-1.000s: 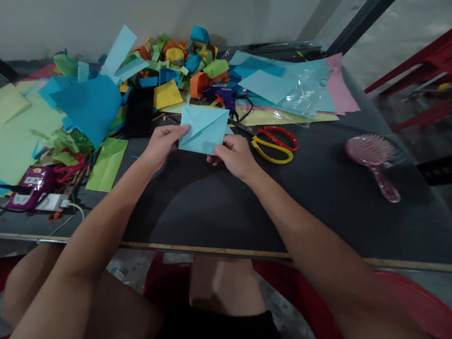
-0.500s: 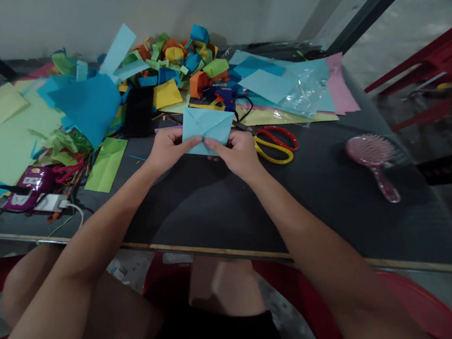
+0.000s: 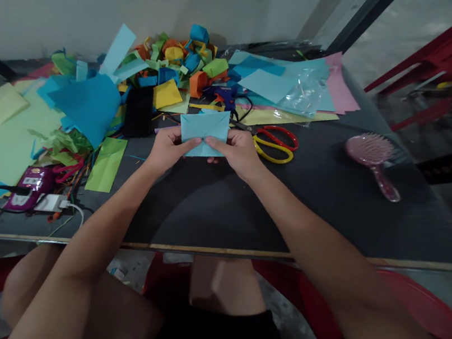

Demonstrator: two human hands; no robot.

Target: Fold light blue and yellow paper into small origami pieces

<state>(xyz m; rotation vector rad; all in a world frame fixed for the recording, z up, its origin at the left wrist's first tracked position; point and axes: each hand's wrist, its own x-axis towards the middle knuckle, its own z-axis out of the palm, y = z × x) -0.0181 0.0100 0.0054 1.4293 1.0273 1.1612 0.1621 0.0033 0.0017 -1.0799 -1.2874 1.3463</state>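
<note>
A light blue folded paper (image 3: 205,125), creased like an envelope with lines running toward its middle, is held up above the dark table. My left hand (image 3: 168,148) grips its left side, thumb pressed on the front near the centre. On the opposite side my right hand (image 3: 240,152) pinches it the same way, its thumb almost meeting the other. Most of my fingers are hidden behind the paper. Just right of my right hand lie scissors (image 3: 276,145) with one red and one yellow handle loop.
Folded coloured paper pieces (image 3: 178,60) are heaped at the back. Blue sheets (image 3: 268,85) under clear plastic lie beside them. A pink hairbrush (image 3: 373,163) rests on the right. Leftward are a black phone (image 3: 138,112), a green paper strip (image 3: 106,165) and a purple corded device (image 3: 34,186).
The light blue paper has tilted slightly, its left side lower, and shifted a little left. Both hands keep their hold on it.
</note>
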